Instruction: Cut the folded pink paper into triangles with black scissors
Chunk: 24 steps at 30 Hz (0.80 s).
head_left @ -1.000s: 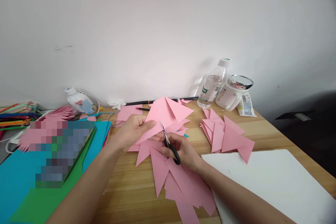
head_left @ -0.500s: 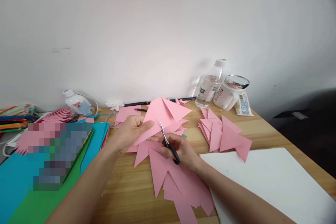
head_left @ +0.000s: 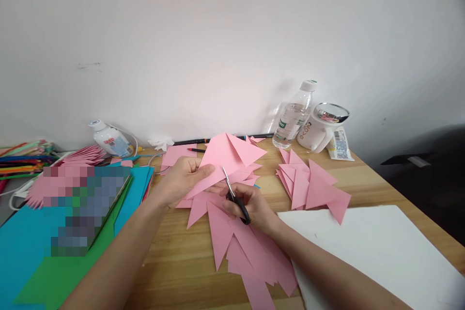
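Head view: the left hand (head_left: 181, 180) holds a folded pink paper sheet (head_left: 227, 157) raised above the wooden bench (head_left: 174, 261), its grip pinched closed on the sheet's lower left edge. The right hand (head_left: 250, 206) has its grip closed through the black handles of the scissors (head_left: 234, 196), whose blades are in the sheet's lower edge. Cut pink triangles (head_left: 312, 186) lie to the right, near a water bottle (head_left: 294, 116) and a white mug (head_left: 321, 128).
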{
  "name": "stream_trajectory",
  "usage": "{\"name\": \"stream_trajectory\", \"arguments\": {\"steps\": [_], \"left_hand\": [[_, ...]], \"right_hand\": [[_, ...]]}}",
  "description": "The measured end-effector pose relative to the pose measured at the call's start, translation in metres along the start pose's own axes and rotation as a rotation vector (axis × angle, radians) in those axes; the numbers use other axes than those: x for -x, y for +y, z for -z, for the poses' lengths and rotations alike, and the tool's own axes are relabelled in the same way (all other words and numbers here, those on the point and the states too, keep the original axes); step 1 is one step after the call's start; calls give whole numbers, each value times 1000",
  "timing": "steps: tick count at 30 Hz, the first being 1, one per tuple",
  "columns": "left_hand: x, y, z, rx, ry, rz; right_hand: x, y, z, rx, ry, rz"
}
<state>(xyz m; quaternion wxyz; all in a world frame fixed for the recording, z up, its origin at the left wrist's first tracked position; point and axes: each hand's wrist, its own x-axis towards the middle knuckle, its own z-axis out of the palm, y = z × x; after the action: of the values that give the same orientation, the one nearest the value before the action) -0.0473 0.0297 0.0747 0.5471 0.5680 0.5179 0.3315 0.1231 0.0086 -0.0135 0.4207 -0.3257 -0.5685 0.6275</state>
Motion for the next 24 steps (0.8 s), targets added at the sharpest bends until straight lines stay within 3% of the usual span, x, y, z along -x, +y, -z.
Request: {"name": "stream_trajectory", "arguments": {"steps": [3, 9, 16, 24], "left_hand": [[1, -1, 1, 46, -76, 50], [2, -1, 0, 106, -112, 60], [1, 0, 0, 39, -48, 45], [1, -2, 0, 120, -130, 44]], "right_hand": [[0, -1, -1, 13, 8, -13], [2, -2, 1, 20, 8, -9], [1, -1, 0, -24, -21, -4], [1, 1, 0, -33, -34, -22]]}}
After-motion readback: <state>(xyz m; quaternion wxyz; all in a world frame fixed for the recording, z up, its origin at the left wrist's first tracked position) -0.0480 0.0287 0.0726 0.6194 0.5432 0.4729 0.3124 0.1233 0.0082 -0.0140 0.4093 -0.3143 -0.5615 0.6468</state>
